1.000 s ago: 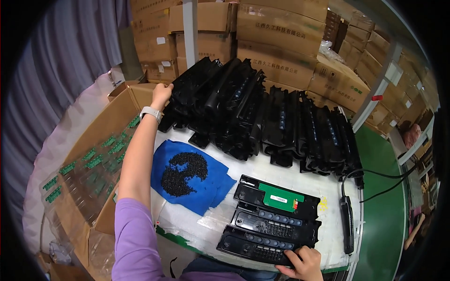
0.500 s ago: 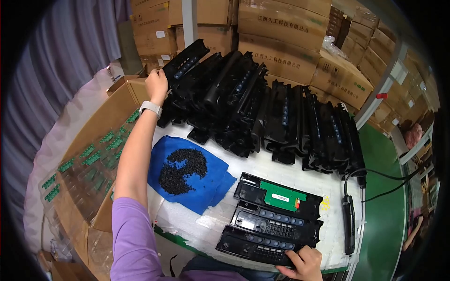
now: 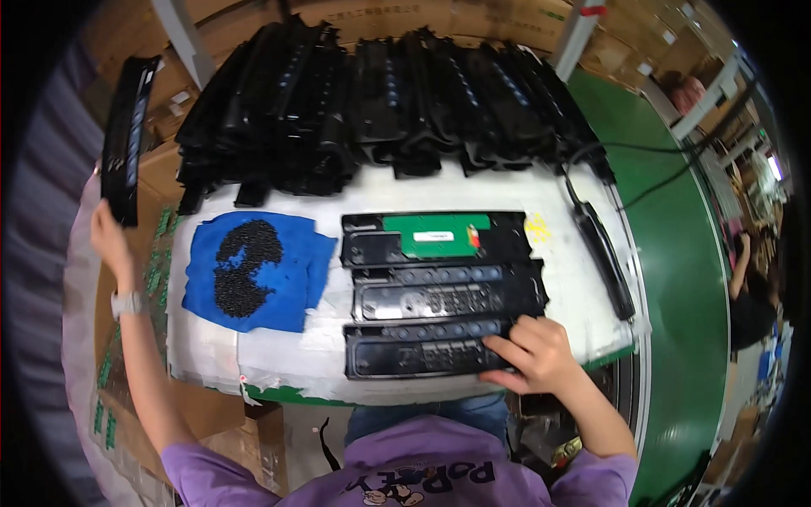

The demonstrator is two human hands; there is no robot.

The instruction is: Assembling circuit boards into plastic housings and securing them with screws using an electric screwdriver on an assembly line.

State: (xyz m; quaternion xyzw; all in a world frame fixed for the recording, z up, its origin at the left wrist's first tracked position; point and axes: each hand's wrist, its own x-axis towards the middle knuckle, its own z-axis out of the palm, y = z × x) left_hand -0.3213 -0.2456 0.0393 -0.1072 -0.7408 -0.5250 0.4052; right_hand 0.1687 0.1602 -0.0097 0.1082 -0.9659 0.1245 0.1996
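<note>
A long black plastic panel (image 3: pixel 124 156) with a row of bluish buttons hangs upright in my raised left hand (image 3: pixel 112 239), gripped by its lower end beyond the table's left side. My right hand (image 3: pixel 534 353) pinches the right end of the nearest black panel (image 3: pixel 397 362) on the table. Behind that lies a second black panel (image 3: pixel 376 302) with bluish buttons. The farthest panel (image 3: pixel 365 247) of the three carries a green circuit board (image 3: pixel 427 250). To their left, a blue cloth (image 3: pixel 296 296) holds a heap of tiny black pieces (image 3: pixel 241 296), probably screws.
Many black panels (image 3: pixel 291 110) are piled along the table's far side. An electric screwdriver (image 3: pixel 606 262) with a black cable lies at the right. A carton (image 3: pixel 198 401) with green boards stands left of the white table (image 3: pixel 456 193). A person (image 3: pixel 752 304) is at far right.
My left hand has carried a panel off the left end of the pile, out to the left. The right hand stays on the nearest panel. My view has tilted down and turned.
</note>
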